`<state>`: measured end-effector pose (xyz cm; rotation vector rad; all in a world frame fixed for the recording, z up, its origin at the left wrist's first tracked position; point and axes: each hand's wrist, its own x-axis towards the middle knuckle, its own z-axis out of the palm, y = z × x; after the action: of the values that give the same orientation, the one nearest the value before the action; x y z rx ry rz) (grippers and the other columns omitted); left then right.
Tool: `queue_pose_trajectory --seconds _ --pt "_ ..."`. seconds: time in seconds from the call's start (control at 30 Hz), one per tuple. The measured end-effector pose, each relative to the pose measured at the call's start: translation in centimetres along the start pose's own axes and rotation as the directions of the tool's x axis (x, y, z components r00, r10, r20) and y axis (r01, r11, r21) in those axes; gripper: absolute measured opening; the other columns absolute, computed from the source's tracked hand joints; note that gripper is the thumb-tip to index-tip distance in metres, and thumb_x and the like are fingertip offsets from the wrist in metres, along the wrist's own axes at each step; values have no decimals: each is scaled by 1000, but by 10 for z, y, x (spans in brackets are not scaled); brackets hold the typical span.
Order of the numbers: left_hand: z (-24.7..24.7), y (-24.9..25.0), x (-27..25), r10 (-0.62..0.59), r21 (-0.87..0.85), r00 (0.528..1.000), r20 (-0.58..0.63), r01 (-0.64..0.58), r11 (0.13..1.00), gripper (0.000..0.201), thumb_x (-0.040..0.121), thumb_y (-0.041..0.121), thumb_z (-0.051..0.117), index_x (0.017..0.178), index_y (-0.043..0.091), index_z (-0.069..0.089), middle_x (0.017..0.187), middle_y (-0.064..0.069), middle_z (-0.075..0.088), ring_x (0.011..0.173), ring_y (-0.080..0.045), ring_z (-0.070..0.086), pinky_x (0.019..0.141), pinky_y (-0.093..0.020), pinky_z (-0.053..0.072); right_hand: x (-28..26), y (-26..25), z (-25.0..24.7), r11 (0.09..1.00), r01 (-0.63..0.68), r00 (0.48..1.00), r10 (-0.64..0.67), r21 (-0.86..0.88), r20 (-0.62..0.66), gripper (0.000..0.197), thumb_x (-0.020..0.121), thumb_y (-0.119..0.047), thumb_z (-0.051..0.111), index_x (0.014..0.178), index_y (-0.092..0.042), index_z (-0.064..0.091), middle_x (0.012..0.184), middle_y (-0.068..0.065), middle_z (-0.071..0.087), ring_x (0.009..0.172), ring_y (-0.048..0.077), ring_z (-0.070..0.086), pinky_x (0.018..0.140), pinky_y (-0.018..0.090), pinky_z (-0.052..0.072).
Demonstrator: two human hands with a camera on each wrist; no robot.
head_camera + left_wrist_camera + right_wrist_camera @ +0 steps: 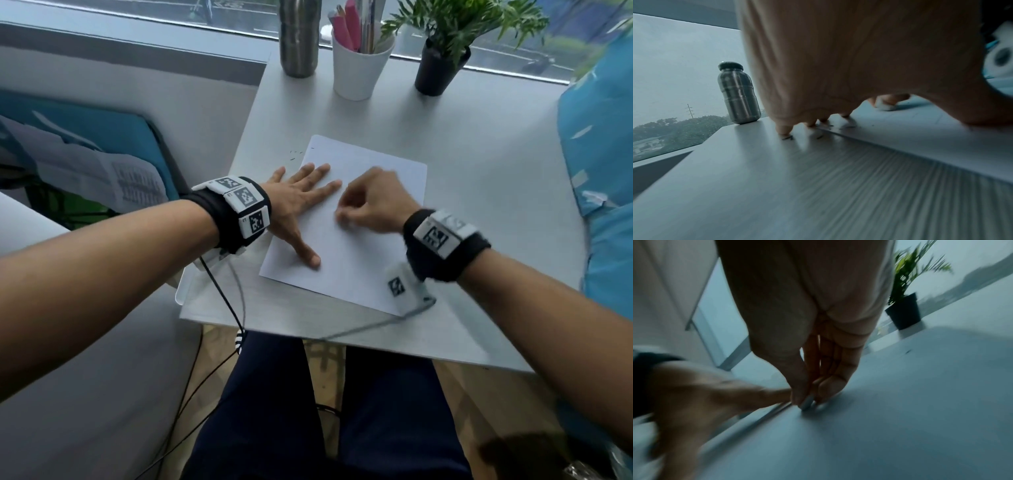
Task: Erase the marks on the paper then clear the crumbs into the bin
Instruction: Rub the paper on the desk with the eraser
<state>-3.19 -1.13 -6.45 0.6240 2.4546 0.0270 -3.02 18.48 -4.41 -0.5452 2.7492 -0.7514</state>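
A white sheet of paper (373, 192) lies on the grey table (479, 164). My left hand (301, 195) lies flat with spread fingers on the sheet's left edge, thumb (310, 257) pressed on the paper. My right hand (363, 209) is curled on the middle of the sheet, blurred, pinching a small white eraser (884, 106) against the paper; the right wrist view shows the eraser (806, 402) between thumb and fingers. Dark crumbs (294, 155) lie on the table just off the sheet's top left corner, and crumbs (787, 137) show by my left fingertips.
At the table's far edge stand a steel bottle (298, 37), a white cup of pens (359, 65) and a potted plant (442, 65). A blue cushion (603, 171) sits on the right. A bag with papers (102, 171) sits left of the table. No bin is in view.
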Motion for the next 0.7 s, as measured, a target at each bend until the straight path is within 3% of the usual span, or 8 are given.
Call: queue_pose_trajectory --seconds 0.1,0.2,0.27,0.33,0.4,0.53,0.63,0.7 --pt "1 1 -1 -1 -14 1000 -16 1 1000 152 45 89 71 153 38 -23 159 4 -35 147 -17 -31 119 -56 -14 13 17 -16 992 -119 980 124 38 -156 12 73 -19 73 80 -11 78 78 5 74 71 13 67 71 20 52" --pt "2 -2 0 7 -23 1000 -13 -7 1000 152 44 90 70 152 39 -24 158 5 -37 145 -17 -33 118 -57 -16 -10 -5 12 998 55 998 -55 6 -4 11 74 -18 73 80 -11 77 77 5 74 71 15 68 73 25 55" --pt "2 -3 1 9 -20 1000 -11 -10 1000 152 44 90 69 152 39 -25 158 5 -37 145 -17 -33 118 -57 -16 -11 -6 8 998 65 996 -65 2 58 11 73 -20 74 80 -13 78 75 2 74 68 11 67 72 22 55" --pt "1 -1 -1 6 -21 1000 -12 -6 1000 152 44 89 71 153 39 -24 159 5 -36 146 -17 -32 118 -57 -15 6 10 -10 998 -50 997 52 41 -58 10 72 -20 75 79 -14 78 76 2 75 67 9 65 71 20 54" --pt "1 1 -2 -1 -27 1000 -12 0 1000 152 45 88 71 153 39 -24 159 4 -35 146 -17 -32 118 -56 -16 9 14 -12 996 -72 991 77 49 -108 10 72 -19 74 79 -14 78 76 2 75 69 10 67 72 20 54" --pt "1 -2 0 13 -16 1000 -5 -13 1000 153 44 89 70 152 39 -25 158 5 -37 145 -17 -34 118 -57 -15 -17 -10 13 992 123 987 -125 27 100 9 73 -19 76 80 -13 77 74 1 74 68 11 68 69 19 54" --pt "1 -1 -2 13 -30 1000 -4 -13 999 152 45 88 71 152 39 -24 159 5 -36 145 -16 -33 118 -56 -17 7 12 -13 998 -24 999 26 55 -32 8 72 -18 76 78 -14 78 74 3 75 66 10 68 68 18 54" --pt "1 0 -1 14 -30 1000 -9 -14 999 152 45 89 71 152 39 -25 159 5 -36 145 -17 -33 118 -56 -16 8 15 -13 998 -25 997 29 61 -66 9 71 -18 75 78 -13 77 74 3 74 68 12 69 71 23 57"
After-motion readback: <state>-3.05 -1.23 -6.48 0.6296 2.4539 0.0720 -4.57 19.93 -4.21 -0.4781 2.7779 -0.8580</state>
